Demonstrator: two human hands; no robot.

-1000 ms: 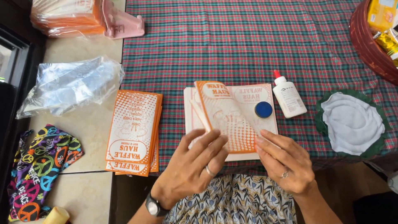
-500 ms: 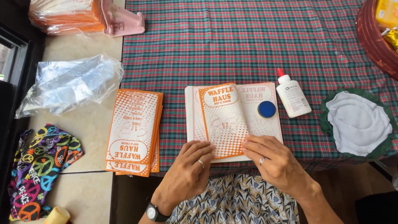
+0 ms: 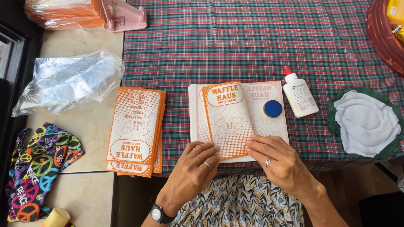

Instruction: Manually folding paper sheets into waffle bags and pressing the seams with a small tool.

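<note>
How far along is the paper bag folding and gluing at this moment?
Done: a stack of finished orange-printed bags lies left of the work. In hand: the left hand and right hand press the bottom edge of a folded bag on top of the pile of flat sheets, with the blue glue cap and glue bottle beside. Left: the sheets under it; their count cannot be told.

light: bright, even daylight | shadows: soft, faint beside glue bottle [image 3: 299,98] | glare: sheen on clear plastic bag [image 3: 67,80], left of frame | focus: sharp throughout, no blur | edges: slight wide-angle bend
</note>
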